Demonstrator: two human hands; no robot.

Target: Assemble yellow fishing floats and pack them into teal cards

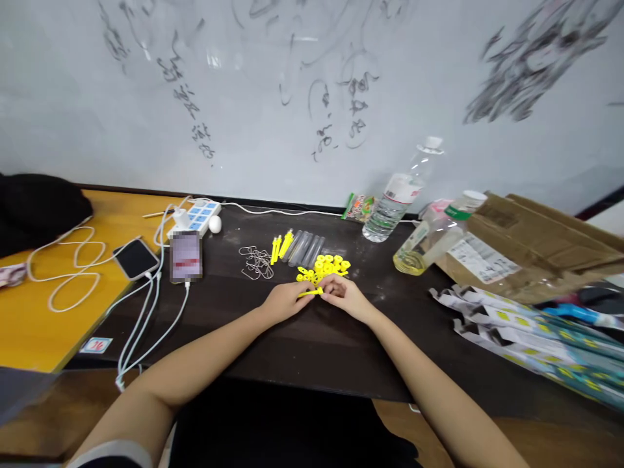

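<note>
Close to the table's front, my left hand (285,303) pinches one end of a thin yellow plastic stick (309,293). Fingertips of my right hand (350,299) are closed at the stick's other end, by a small yellow knob; exactly how they grip it is too small to make out. Just beyond both hands lies a pile of yellow plastic rings and round caps (330,263). Several clear plastic tubes (303,248) lie side by side behind the pile. To their left are more yellow sticks (281,246) and a tangle of bent metal wire hooks (257,262).
A power strip (202,213) and two phones (186,257) (136,259) with white cables stand left. At right are a water bottle (394,205), a bottle of yellow liquid (436,234), a snack packet (359,207), a cardboard box (536,244) and long printed cartons (531,331). A whiteboard (263,149) rises behind.
</note>
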